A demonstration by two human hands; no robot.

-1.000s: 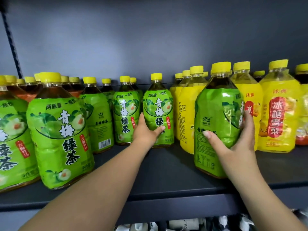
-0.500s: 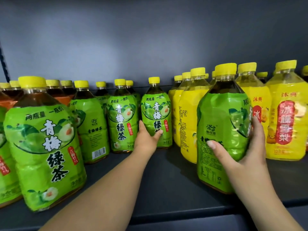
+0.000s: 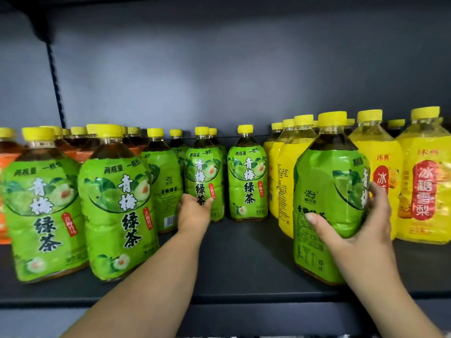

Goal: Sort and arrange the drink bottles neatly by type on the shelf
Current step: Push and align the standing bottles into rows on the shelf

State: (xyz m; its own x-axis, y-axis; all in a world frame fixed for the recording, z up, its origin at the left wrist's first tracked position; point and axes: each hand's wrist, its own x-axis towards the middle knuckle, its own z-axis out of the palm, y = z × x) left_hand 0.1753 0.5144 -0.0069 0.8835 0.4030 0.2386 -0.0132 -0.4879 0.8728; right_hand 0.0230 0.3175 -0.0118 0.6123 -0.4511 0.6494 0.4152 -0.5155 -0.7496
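Green-label tea bottles with yellow caps stand on the dark shelf (image 3: 244, 264). My left hand (image 3: 192, 213) reaches to the back row and wraps round the lower part of a small-looking green tea bottle (image 3: 202, 172). Just right of it, another green tea bottle (image 3: 246, 181) stands free. At the front right, my right hand (image 3: 361, 230) grips a large green tea bottle (image 3: 324, 181), thumb on its front and fingers round its right side. That bottle stands in front of the yellow bottles.
Two big green tea bottles (image 3: 117, 203) stand at the front left. Orange-label bottles (image 3: 5, 154) sit behind them at the far left. Yellow-label pear drink bottles (image 3: 424, 191) fill the right side. Bare shelf lies between my arms.
My left hand left the free-standing back green bottle and moved left onto its neighbour. My right hand keeps its grip on the large green bottle. The view shifted left.
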